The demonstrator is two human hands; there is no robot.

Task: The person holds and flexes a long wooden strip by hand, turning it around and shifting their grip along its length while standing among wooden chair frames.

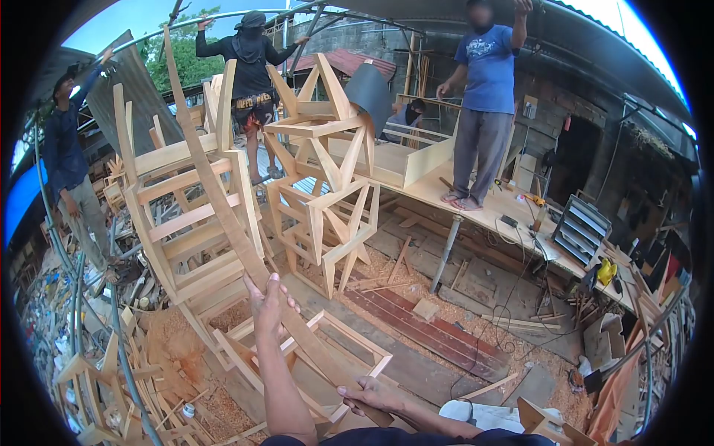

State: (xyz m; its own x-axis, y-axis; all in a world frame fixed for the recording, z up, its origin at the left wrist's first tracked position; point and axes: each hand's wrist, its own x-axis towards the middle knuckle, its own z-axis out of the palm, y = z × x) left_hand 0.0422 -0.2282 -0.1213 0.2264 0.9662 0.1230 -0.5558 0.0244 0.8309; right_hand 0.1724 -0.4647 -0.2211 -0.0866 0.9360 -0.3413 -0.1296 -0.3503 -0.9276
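Observation:
A long wooden plank (225, 215) runs diagonally from the upper left down to the person's lap. Its upper part leans up past the stacked wooden chair frames. My left hand (268, 301) is closed round the plank at its middle, thumb on top. Lower down, my right hand (372, 395) grips the plank near its bottom end. Beyond my left hand stands a tall stack of pale chair frames (195, 215). A second stack of angular frames (327, 193) rises to its right. Beneath the plank, another wooden frame (349, 331) lies near the ground.
A person (253, 74) stands behind the stacks, one (485, 89) on a long workbench (424, 178), one (71, 163) at far left, and another (411, 113) crouches behind the bench. Reddish boards (424, 327), sawdust and cables cover the ground. Metal poles stand left.

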